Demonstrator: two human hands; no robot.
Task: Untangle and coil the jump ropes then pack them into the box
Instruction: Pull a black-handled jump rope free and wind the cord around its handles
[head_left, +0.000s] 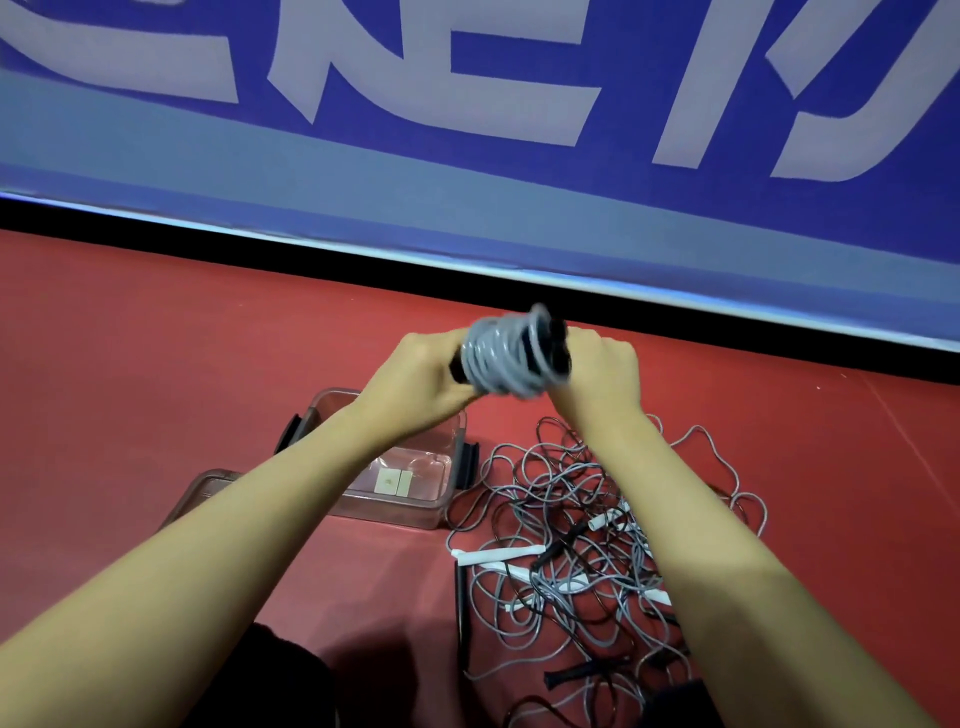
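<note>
I hold a grey jump rope (506, 358) wound in tight coils around its black handles, raised in front of me above the floor. My left hand (415, 376) grips the left end of the bundle. My right hand (602, 371) grips the right end, fingers curled around it. The bundle is blurred. Below it stands a clear plastic box (415, 512) with black side clips, open and partly hidden by my left forearm. To its right lies a tangled pile of grey and black jump ropes (576, 545) with white and black handles.
The red floor (156, 364) runs to a black strip under a blue banner (467, 156) with large white letters. The box's lid (202, 493) lies left of the box. A dark patch, likely my knee (270, 680), sits at the bottom edge.
</note>
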